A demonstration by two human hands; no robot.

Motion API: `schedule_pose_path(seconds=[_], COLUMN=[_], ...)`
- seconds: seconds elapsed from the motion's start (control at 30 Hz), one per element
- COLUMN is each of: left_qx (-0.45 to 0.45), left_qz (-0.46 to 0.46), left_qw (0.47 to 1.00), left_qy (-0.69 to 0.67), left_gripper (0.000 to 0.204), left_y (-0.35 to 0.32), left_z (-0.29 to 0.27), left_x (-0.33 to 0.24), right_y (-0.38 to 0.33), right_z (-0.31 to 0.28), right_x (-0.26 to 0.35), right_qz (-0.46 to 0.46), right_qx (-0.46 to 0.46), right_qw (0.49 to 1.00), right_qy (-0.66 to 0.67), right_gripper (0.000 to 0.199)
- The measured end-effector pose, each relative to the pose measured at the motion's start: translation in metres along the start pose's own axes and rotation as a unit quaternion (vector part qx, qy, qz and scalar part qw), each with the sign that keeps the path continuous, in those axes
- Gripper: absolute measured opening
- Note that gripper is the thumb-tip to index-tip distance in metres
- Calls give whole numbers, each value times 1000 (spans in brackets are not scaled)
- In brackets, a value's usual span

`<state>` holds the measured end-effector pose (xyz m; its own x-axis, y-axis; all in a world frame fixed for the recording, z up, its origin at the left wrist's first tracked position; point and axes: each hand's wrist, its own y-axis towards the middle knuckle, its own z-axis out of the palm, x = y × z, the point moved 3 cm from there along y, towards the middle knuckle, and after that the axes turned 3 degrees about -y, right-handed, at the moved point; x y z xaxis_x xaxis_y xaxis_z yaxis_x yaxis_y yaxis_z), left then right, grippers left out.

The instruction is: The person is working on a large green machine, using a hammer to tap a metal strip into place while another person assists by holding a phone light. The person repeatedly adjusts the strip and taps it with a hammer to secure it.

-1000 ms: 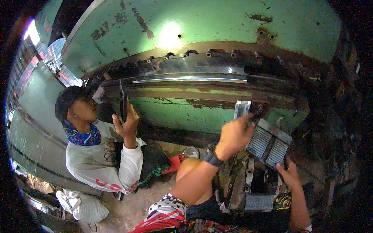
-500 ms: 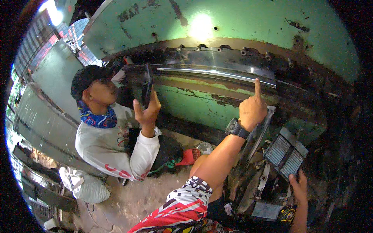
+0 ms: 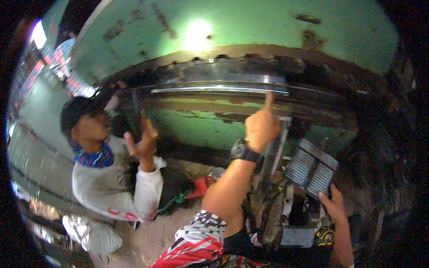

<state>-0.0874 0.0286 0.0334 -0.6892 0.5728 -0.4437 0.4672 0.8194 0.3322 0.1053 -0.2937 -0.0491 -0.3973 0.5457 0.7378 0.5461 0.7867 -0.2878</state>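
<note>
My left hand (image 3: 262, 127), with a dark watch on the wrist, points its index finger at the right part of a shiny metal strip (image 3: 214, 89). The other fingers are curled and hold nothing. Whether the fingertip touches the strip cannot be told. The strip runs lengthwise along a green machine (image 3: 196, 120). Lower right, my right hand (image 3: 334, 203) is at the bottom corner of a grey metal plate with two ribbed panels (image 3: 309, 172). Its thumb lies near the edge, its other fingers partly hidden; it appears to grip that corner.
At the left a person (image 3: 111, 187) in a white long-sleeved top and dark cap holds up a dark flat device (image 3: 135, 102). A white sack (image 3: 96, 239) rests on the floor behind them. A metal frame (image 3: 286, 210) stands below the ribbed plate.
The whole view has shifted, so the machine, the person and both my hands sit further left in it, with some blur. My left hand keeps pointing; my right stays at the ribbed plate.
</note>
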Motion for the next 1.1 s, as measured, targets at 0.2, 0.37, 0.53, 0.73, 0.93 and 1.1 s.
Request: schedule_pose_path(seconds=[0.2,0.37,0.53,0.73,0.93,1.1], left_qx=[-36,-37,-18,-19,-23,-18], left_qz=[32,22,3,2,-5,-1], left_qw=[999,999,999,997,997,995], left_qy=[-23,-19,-38,-74,-78,-100], left_gripper=[98,103,105,106,102,98], left_y=[0,-2,2,-1,-2,-1], left_z=[10,14,23,23,22,23], left_x=[7,18,22,21,24,23], right_y=[-3,14,41,36,35,35], right_z=[4,6,-4,-9,-8,-9], right_x=[1,11,-49,-24,-20,-19], right_qz=[-5,-40,-70,-71,-70,-65], right_qx=[-2,43,4,29,34,34], right_qw=[1000,998,997,997,997,997], right_qy=[20,5,20,7,0,-5], right_gripper=[74,76,78,80,80,81])
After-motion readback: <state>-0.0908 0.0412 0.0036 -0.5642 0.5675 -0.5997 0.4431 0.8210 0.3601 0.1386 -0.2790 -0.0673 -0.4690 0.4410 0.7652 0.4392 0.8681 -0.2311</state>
